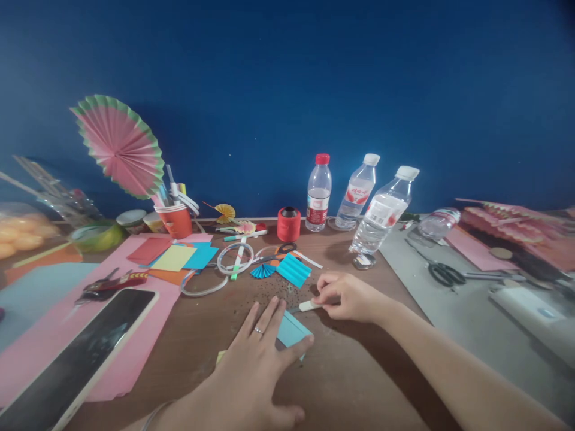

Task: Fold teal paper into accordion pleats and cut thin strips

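Observation:
My left hand (258,359) wears a ring and lies with spread fingers over a light blue paper (291,329) on the brown table (350,365). To its right, my right hand (344,296) pinches a small white object (309,306), whose thin grey end points at the paper's upper edge. A pleated blue paper (293,269) and a small blue paper fan (263,271) lie just beyond the hands. Small dark specks are scattered on the table between them. A bit of yellow shows beside my left hand's outer edge.
Three bottles (318,200) stand near the blue wall, beside a red thread spool (288,224). A phone (85,353) lies on pink paper at left. Behind it are coloured papers (175,257) and a red cup (175,221). Black-handled scissors (444,274) lie at right.

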`<state>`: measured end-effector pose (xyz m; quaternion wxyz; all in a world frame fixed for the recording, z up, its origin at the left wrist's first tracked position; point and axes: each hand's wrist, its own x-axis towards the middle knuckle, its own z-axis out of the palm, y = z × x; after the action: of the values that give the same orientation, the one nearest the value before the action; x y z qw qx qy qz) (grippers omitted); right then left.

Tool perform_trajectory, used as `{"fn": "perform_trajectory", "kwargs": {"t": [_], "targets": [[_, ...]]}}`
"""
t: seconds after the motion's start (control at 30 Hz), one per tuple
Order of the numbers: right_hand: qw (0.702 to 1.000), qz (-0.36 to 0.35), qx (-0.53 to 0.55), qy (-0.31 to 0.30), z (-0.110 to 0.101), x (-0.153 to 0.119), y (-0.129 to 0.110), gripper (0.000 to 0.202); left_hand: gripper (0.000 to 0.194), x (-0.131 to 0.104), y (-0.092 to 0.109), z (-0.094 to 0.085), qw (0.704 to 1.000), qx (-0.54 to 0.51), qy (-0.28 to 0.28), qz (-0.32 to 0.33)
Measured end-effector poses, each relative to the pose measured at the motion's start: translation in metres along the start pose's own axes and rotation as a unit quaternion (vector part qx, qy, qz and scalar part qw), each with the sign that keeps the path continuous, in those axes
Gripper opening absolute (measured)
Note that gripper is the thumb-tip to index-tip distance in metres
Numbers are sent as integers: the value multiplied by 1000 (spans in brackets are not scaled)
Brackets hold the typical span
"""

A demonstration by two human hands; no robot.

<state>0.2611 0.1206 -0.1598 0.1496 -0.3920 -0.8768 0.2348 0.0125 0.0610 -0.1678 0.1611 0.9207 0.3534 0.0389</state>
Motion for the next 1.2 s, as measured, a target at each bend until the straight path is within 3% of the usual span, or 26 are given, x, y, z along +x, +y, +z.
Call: {"fn": "perform_trajectory", "kwargs": {"t": [0.43, 0.7, 0.87, 1.0, 1.1, 1.2], "targets": [[1000, -6, -8, 6, 1, 4, 0, 22, 82, -1, -1, 2, 1000, 12, 2, -22], [999, -26, -27, 13, 1, 5, -1, 15, 81, -2, 4, 0, 999, 11, 33, -34], [997, -56, -38, 30, 6, 6, 1, 16, 79, -2, 4, -1, 999, 26, 24, -18], [986, -52, -88, 130, 7, 5, 3, 24, 82, -1, 3, -2, 1000, 27, 6, 3], [963, 17, -145, 228, 4, 2, 5, 23, 83, 1, 3, -4, 1000, 20, -11, 11], [932, 93, -217, 274, 2, 0, 10, 17, 82, 3, 4, -5, 1000, 10, -23, 11]]}}
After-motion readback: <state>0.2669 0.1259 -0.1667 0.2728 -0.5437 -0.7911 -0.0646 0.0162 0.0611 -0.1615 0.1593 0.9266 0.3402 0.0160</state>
